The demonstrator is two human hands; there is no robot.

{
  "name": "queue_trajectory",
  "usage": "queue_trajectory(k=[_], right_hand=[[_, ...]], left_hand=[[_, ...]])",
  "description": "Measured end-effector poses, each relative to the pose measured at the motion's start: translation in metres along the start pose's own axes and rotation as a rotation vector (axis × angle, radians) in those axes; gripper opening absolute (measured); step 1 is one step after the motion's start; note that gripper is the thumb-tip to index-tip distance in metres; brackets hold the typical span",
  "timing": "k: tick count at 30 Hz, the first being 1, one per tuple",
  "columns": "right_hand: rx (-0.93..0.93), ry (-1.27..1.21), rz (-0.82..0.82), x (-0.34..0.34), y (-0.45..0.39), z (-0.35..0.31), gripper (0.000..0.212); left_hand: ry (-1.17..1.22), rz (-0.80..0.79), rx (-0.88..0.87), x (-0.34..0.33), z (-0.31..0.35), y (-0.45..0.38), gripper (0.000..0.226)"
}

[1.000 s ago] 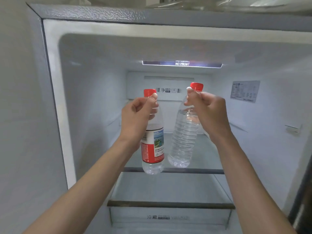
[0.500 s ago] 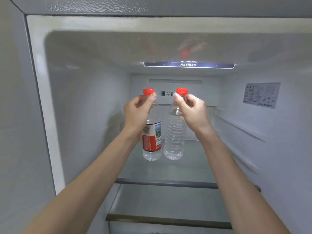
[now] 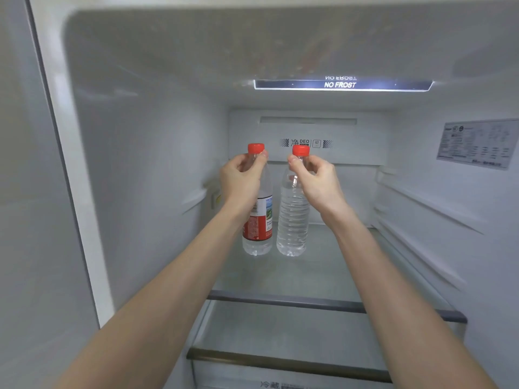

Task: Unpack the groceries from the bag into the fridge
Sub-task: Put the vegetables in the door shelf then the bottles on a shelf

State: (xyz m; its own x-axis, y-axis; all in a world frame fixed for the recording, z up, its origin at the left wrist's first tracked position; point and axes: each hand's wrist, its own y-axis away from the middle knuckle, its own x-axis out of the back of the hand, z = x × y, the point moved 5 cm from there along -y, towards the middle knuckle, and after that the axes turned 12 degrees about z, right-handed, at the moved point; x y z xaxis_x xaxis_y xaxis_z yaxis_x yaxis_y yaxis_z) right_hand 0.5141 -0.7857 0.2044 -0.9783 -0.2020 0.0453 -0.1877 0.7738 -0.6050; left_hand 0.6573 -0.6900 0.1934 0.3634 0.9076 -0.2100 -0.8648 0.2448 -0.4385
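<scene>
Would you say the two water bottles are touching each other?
Apart: the head view shows shelf visible between the labelled bottle and the plain bottle.

A lit "NO FROST" strip overhead — a printed sticker at right.

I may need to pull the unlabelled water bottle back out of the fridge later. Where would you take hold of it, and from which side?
Grip the unlabelled bottle round its neck, just below the red cap, from the right and front, as the right hand does now. It stands upright, and the labelled bottle sits close on its left, so that side is probably too tight for fingers.
</scene>
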Motion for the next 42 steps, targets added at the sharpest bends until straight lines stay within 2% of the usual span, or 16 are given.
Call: queue_trajectory(k=[4, 8, 11, 14, 16, 21, 25, 31, 37, 42], right_hand=[[-0.024, 0.009, 0.005, -0.001, -0.002, 0.007, 0.054], [-0.046, 0.024, -0.027, -0.002, -0.004, 0.007, 0.040], [-0.039, 0.025, -0.030, 0.003, -0.001, 0.004, 0.052], [-0.023, 0.042, -0.007, 0.011, 0.007, 0.003, 0.063], [-0.015, 0.070, 0.006, 0.019, 0.016, 0.003, 0.065], [0.016, 0.167, 0.112, 0.043, 0.051, 0.004, 0.061], [0.050, 0.242, 0.155, 0.061, 0.090, 0.000, 0.057], [0.163, 0.485, 0.204, 0.084, 0.150, -0.007, 0.052], [0.280, 0.755, 0.221, 0.108, 0.211, 0.005, 0.051], [0.352, 1.035, 0.208, 0.130, 0.255, 0.006, 0.058]], left_hand=[[-0.037, -0.017, 0.001, -0.002, 0.001, 0.001, 0.026], [-0.048, -0.049, -0.005, -0.003, 0.003, 0.004, 0.028], [-0.052, -0.080, -0.006, -0.003, 0.005, 0.008, 0.030], [-0.082, -0.074, 0.005, 0.002, 0.008, 0.015, 0.065], [-0.110, -0.044, -0.009, 0.010, 0.010, 0.024, 0.076], [-0.119, -0.008, -0.111, 0.038, 0.013, 0.060, 0.071], [-0.149, -0.087, -0.106, 0.066, 0.001, 0.092, 0.070], [-0.423, -0.180, -0.340, 0.100, -0.024, 0.129, 0.050], [-0.457, -0.228, -0.465, 0.116, -0.030, 0.160, 0.041], [-0.570, -0.319, -0.675, 0.114, -0.028, 0.196, 0.049]])
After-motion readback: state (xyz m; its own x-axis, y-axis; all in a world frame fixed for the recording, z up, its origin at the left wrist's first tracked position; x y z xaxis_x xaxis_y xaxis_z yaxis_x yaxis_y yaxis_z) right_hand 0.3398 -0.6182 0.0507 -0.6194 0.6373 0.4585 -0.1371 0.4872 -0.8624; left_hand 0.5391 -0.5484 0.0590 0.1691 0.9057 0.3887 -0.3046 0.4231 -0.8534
